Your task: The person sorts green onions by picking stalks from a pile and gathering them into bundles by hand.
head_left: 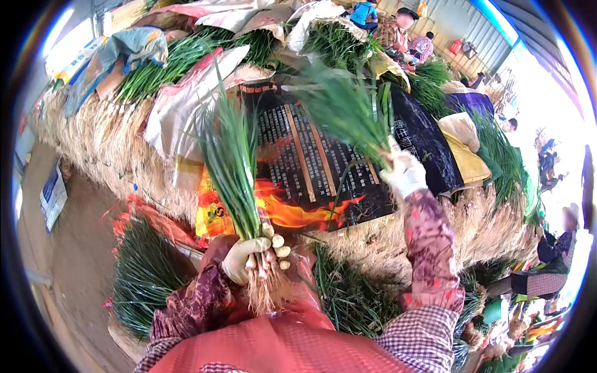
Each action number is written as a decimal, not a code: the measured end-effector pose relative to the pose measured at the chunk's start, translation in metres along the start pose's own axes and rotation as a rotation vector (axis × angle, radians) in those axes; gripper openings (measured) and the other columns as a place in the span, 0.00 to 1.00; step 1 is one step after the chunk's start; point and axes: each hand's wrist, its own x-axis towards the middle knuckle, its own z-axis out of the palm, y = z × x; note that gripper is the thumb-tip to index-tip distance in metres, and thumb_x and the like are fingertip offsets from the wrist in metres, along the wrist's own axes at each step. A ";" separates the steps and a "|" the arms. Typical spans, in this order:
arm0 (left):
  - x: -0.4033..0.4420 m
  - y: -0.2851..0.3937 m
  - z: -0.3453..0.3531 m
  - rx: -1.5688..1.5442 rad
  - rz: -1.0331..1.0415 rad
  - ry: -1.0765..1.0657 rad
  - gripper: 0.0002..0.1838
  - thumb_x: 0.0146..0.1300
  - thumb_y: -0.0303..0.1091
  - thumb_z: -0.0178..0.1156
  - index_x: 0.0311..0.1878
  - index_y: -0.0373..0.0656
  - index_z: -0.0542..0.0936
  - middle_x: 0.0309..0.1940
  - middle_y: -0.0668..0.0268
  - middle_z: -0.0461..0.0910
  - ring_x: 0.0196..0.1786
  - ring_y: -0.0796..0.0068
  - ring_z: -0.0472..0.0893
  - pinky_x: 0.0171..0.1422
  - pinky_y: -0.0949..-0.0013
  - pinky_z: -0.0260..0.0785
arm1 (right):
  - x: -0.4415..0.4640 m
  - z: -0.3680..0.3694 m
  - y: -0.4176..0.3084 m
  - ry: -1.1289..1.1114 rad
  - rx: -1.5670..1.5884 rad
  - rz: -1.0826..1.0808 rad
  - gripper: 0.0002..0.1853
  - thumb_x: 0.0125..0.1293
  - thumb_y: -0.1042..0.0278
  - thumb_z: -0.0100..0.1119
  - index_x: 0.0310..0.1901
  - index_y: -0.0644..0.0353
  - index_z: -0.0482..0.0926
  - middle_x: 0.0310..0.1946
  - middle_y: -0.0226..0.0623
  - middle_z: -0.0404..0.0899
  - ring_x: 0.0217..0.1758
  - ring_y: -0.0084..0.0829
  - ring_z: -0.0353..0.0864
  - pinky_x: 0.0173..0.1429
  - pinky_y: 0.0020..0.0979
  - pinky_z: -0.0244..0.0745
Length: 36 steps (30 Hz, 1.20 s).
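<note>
1. Corrugated wall (488, 40) closes the far right of the shed, and a long heap of rooted stalks (112, 140) runs across the scene, its pale roots facing near and its greens partly covered by sacks.
2. Across the heap's middle lies a black printed sack (289, 168), with flame colours along its near edge. Other people sit or stand at the far side and the right.
3. Judging by the pose, the step in hand is handling two bunches at once, one per hand, over the near edge of that sack.
4. Any next move seems to call for a firm left grip, keeping the bulbs together, and a controlled right hand, so the leaves don't tangle.
5. Left hand (236, 261): closed around the stems of an upright bunch (233, 168), bulbs and roots hanging near the red apron (261, 348).
6. Right hand (404, 174): farther out, closed on a second bunch (351, 115), whose blurred leaves slant far and left above the sack; its lower ends are mostly hidden.
</note>
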 end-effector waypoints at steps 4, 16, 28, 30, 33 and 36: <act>0.006 -0.009 -0.010 -0.037 0.085 -0.049 0.09 0.68 0.35 0.58 0.50 0.51 0.72 0.33 0.73 0.73 0.38 0.75 0.72 0.49 0.61 0.68 | -0.057 0.039 -0.050 -0.139 -0.851 -0.117 0.55 0.51 0.35 0.65 0.76 0.43 0.46 0.57 0.54 0.70 0.58 0.48 0.74 0.63 0.42 0.69; -0.004 -0.002 -0.013 0.055 0.089 0.139 0.11 0.64 0.27 0.61 0.48 0.47 0.72 0.29 0.71 0.73 0.35 0.76 0.76 0.47 0.67 0.73 | -0.111 0.050 -0.067 0.101 -0.447 -0.525 0.19 0.58 0.55 0.65 0.48 0.55 0.83 0.38 0.36 0.82 0.44 0.36 0.81 0.54 0.36 0.73; -0.010 0.002 -0.014 0.108 0.083 0.227 0.10 0.65 0.26 0.56 0.49 0.46 0.73 0.31 0.69 0.75 0.38 0.74 0.79 0.48 0.65 0.75 | -0.031 0.093 -0.066 0.149 -0.355 -0.553 0.19 0.62 0.54 0.62 0.19 0.57 0.74 0.20 0.36 0.74 0.24 0.35 0.77 0.31 0.32 0.74; -0.011 0.001 -0.015 0.129 0.071 0.298 0.10 0.65 0.26 0.56 0.49 0.46 0.73 0.31 0.69 0.75 0.38 0.73 0.79 0.48 0.64 0.75 | -0.051 0.104 -0.080 0.021 -0.402 -0.512 0.24 0.62 0.46 0.60 0.18 0.56 0.74 0.21 0.37 0.74 0.25 0.36 0.78 0.33 0.34 0.73; -0.007 -0.001 -0.020 0.091 0.043 0.301 0.09 0.65 0.25 0.57 0.47 0.46 0.74 0.31 0.68 0.76 0.37 0.73 0.79 0.47 0.63 0.77 | -0.067 0.137 -0.092 -0.193 -0.649 -0.488 0.26 0.62 0.39 0.58 0.22 0.56 0.75 0.22 0.38 0.76 0.25 0.37 0.78 0.35 0.38 0.74; -0.007 -0.001 -0.023 0.150 0.061 0.326 0.09 0.65 0.24 0.58 0.47 0.44 0.74 0.34 0.67 0.77 0.42 0.70 0.81 0.50 0.62 0.78 | -0.077 0.171 -0.092 -0.302 -0.383 -0.352 0.22 0.61 0.45 0.62 0.31 0.61 0.79 0.28 0.40 0.81 0.28 0.33 0.81 0.37 0.36 0.77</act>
